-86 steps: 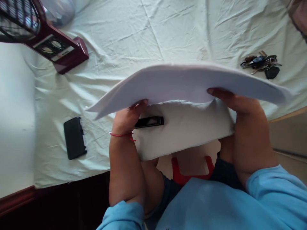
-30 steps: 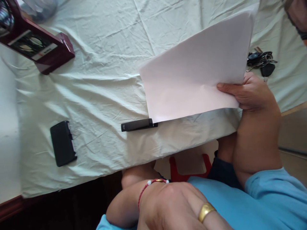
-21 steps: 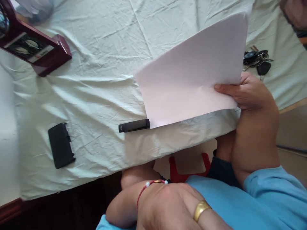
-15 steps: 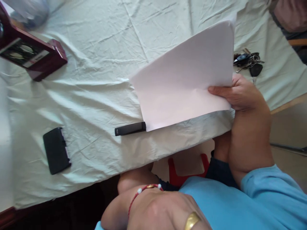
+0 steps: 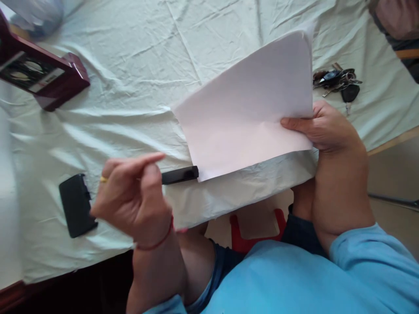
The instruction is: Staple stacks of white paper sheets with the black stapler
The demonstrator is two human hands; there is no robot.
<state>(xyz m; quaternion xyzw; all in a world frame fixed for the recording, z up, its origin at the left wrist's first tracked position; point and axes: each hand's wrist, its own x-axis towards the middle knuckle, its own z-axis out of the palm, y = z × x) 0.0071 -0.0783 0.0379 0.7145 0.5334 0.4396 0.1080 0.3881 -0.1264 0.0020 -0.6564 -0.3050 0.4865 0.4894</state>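
Note:
My right hand [image 5: 327,126] grips the right edge of a white paper stack [image 5: 248,109], thumb on top and fingers underneath. The stack is slightly bent, its upper right corner curling up. Its lower left corner meets the end of a slim black stapler-like object [image 5: 180,175] lying on the cloth. My left hand [image 5: 134,196], with a ring and a red bracelet, hovers beside that object's left end and hides it. Its index finger is stretched out and the thumb is slightly apart, with nothing visible between them.
A black case [image 5: 77,206] lies on the pale tablecloth [image 5: 131,87] at the left. A dark red stand [image 5: 62,80] and a plastic bag [image 5: 39,17] are at the upper left. Keys [image 5: 343,83] lie right of the paper. A red stool [image 5: 242,240] shows below the table edge.
My left hand has swung from low in front of my body up and left over the table, beside the black object. The paper has shifted slightly left in my right hand.

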